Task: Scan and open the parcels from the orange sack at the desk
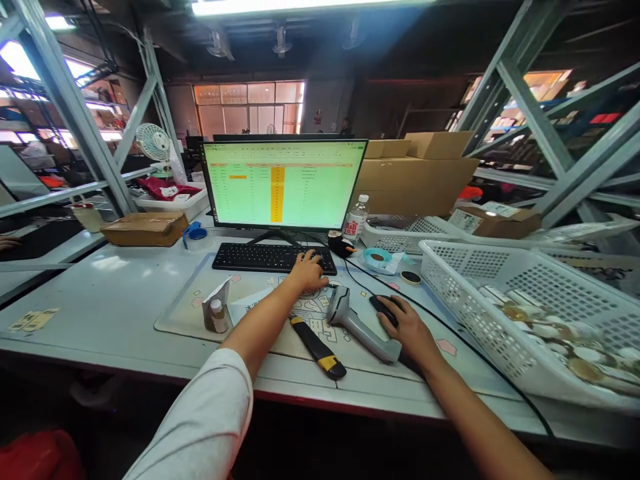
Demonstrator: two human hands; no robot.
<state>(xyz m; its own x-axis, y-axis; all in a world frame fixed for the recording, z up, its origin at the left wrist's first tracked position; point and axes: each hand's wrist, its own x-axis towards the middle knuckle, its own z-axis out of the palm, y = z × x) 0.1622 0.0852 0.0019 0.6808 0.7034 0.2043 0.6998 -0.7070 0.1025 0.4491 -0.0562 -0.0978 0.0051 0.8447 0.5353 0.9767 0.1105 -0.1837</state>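
My left hand (309,272) rests on the right end of a black keyboard (253,257), fingers stretched over the keys and holding nothing. Under my right hand (411,330) is a black computer mouse (384,309), with the fingers laid around it. Between my hands lies a grey barcode scanner (364,335) on a printed desk mat (185,315). Closer to the table edge is a black and yellow utility knife (315,345). A small bottle (219,315) stands left of my left forearm, against a little box. Behind the keyboard, a monitor (285,183) displays a spreadsheet.
At right, a white plastic basket (467,313) holds several bottles or jars. Cardboard boxes (410,180) stand behind the monitor. A water bottle (357,219) and a tape roll (377,258) are nearby. A brown carton (145,229) sits at left. A black cable (450,327) crosses the table.
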